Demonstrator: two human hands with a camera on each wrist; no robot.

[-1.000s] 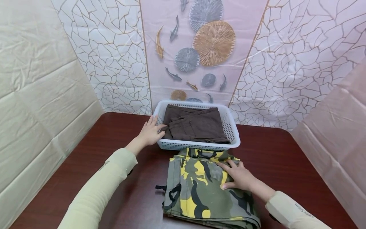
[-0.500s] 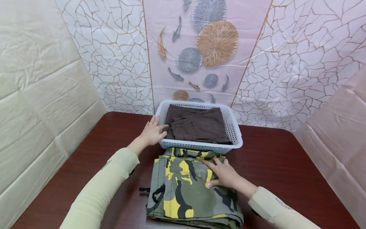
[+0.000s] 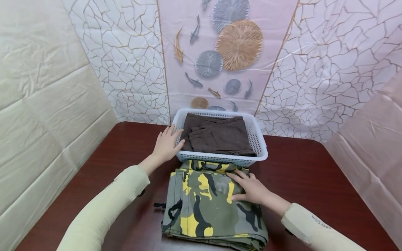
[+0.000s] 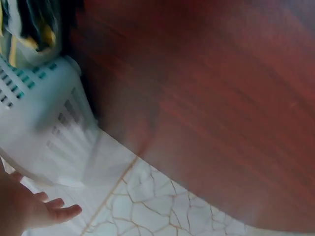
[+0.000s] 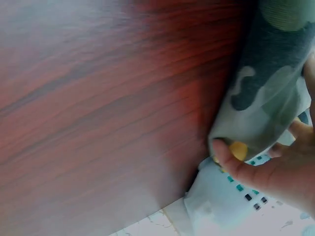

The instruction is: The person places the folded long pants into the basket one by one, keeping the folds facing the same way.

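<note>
A folded camouflage garment (image 3: 210, 205) in green, yellow and black lies on the dark red table (image 3: 314, 181), just in front of a white plastic basket (image 3: 259, 139). Folded dark brown clothing (image 3: 216, 137) fills the basket. My left hand (image 3: 166, 144) rests flat against the basket's left wall, fingers straight. My right hand (image 3: 251, 188) lies flat on the camouflage garment's upper right part, fingers spread. The left wrist view shows the basket wall (image 4: 44, 132) and my fingertips (image 4: 59, 212). The right wrist view shows the camouflage cloth (image 5: 266, 83) under my fingers (image 5: 241, 167).
Patterned plastic sheeting (image 3: 220, 52) hangs behind the table, with plain sheeting (image 3: 41, 104) on the left and more sheeting (image 3: 370, 139) on the right. Bare table surface (image 3: 113, 153) lies left of the basket and to the right of the garment.
The camouflage garment and my right hand have slid left across the table, then up against the basket. My left hand has stayed at the basket's left wall, its thumb now off the brown clothing.
</note>
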